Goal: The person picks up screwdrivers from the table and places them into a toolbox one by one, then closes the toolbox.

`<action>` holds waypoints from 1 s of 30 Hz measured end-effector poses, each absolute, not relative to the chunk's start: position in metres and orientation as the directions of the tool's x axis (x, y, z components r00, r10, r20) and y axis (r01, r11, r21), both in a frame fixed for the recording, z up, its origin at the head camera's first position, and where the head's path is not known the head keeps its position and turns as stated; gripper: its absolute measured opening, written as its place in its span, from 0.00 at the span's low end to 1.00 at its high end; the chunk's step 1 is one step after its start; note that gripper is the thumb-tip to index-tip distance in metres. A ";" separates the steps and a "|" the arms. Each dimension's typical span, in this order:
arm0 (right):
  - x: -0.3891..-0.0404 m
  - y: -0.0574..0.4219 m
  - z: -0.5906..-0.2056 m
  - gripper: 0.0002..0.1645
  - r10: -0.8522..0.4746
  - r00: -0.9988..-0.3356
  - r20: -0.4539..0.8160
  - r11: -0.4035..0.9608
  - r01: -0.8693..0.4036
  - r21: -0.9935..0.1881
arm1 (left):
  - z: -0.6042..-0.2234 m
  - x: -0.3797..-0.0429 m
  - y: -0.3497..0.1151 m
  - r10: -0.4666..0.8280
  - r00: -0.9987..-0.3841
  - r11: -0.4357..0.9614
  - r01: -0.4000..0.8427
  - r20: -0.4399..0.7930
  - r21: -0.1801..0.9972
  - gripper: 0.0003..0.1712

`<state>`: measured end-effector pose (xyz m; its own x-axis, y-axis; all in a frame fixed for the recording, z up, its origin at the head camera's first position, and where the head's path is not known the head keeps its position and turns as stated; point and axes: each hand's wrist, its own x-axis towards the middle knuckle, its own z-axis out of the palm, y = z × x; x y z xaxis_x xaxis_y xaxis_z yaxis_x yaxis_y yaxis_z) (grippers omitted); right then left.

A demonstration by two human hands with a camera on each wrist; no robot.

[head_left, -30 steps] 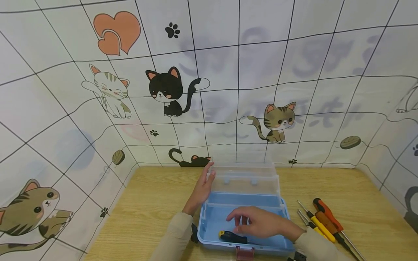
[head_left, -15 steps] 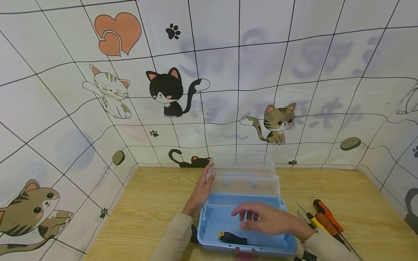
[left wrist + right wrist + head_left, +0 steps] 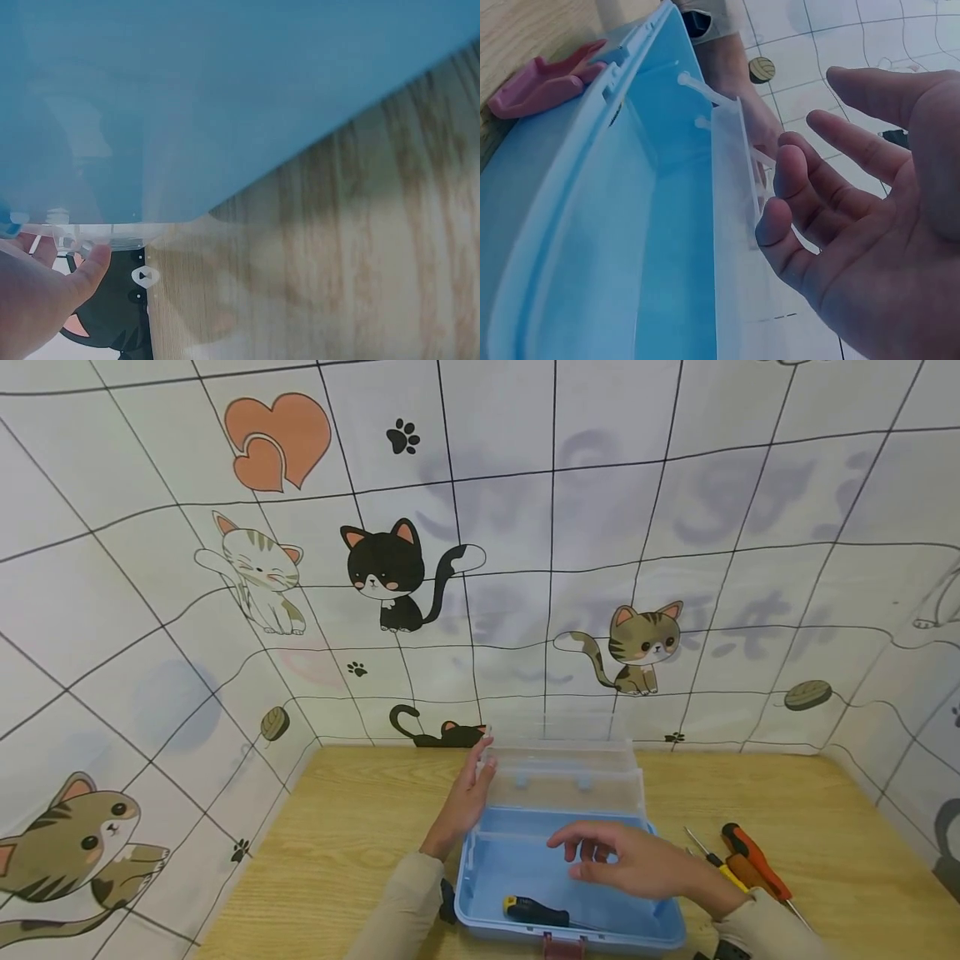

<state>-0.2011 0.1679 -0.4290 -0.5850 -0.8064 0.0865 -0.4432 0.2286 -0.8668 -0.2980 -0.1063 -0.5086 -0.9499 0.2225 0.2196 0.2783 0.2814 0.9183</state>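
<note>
A blue toolbox (image 3: 480, 860) stands on the table with its clear lid (image 3: 566, 789) raised at the back. In the head view, my left hand (image 3: 461, 802) holds the lid's left edge; the left wrist view shows the thumb (image 3: 91, 271) against the clear plastic. A screwdriver (image 3: 536, 911) with a black and yellow handle lies inside the box near the front wall. My right hand (image 3: 633, 860) hovers over the right part of the box, fingers loosely bent and holding nothing. The right wrist view shows those fingers (image 3: 840, 202) apart from the lid.
Right of the box lie several screwdrivers, among them one with an orange-red handle (image 3: 757, 860) and one with a yellow handle (image 3: 731, 875), partly hidden by my right arm. A reddish latch (image 3: 564, 947) hangs at the box's front. A cat-patterned wall covering (image 3: 510, 610) stands behind the wooden table (image 3: 360, 827).
My right hand has moved to the right, away from above the black and yellow screwdriver. My left hand keeps its place on the lid.
</note>
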 end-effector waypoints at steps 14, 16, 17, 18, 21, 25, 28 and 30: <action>-0.204 0.193 -0.425 0.19 -0.730 -0.660 0.175 0.239 -0.487 -0.840 | -0.509 -0.298 -0.107 0.241 -0.947 0.284 0.277 0.211 0.918 0.31; -0.204 0.198 -0.423 0.19 -0.719 -0.672 0.179 0.244 -0.484 -0.840 | -0.509 -0.298 -0.107 0.241 -0.947 0.281 0.278 0.212 0.919 0.31; -0.204 0.200 -0.422 0.19 -0.711 -0.681 0.176 0.253 -0.481 -0.840 | -0.510 -0.298 -0.108 0.243 -0.946 0.277 0.281 0.216 0.919 0.31; -0.204 0.202 -0.422 0.18 -0.706 -0.686 0.177 0.257 -0.480 -0.839 | -0.510 -0.298 -0.108 0.242 -0.945 0.276 0.282 0.218 0.919 0.31; -0.204 0.209 -0.420 0.18 -0.683 -0.709 0.177 0.273 -0.473 -0.838 | -0.509 -0.298 -0.108 0.240 -0.946 0.277 0.281 0.217 0.919 0.31; -0.205 0.217 -0.420 0.19 -0.653 -0.738 0.168 0.300 -0.456 -0.838 | -0.509 -0.298 -0.108 0.237 -0.948 0.280 0.275 0.211 0.920 0.31; -0.206 0.223 -0.420 0.19 -0.642 -0.746 0.176 0.312 -0.464 -0.829 | -0.509 -0.298 -0.108 0.239 -0.948 0.276 0.273 0.209 0.922 0.31; -0.207 0.227 -0.421 0.19 -0.631 -0.754 0.182 0.320 -0.467 -0.824 | -0.509 -0.298 -0.108 0.240 -0.949 0.275 0.270 0.206 0.923 0.31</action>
<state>-0.2073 0.2267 -0.4211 -0.7539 -0.6313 0.1819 -0.4670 0.3202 -0.8242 -0.2975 -0.1078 -0.5090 -0.9487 0.2397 0.2061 0.2699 0.2746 0.9229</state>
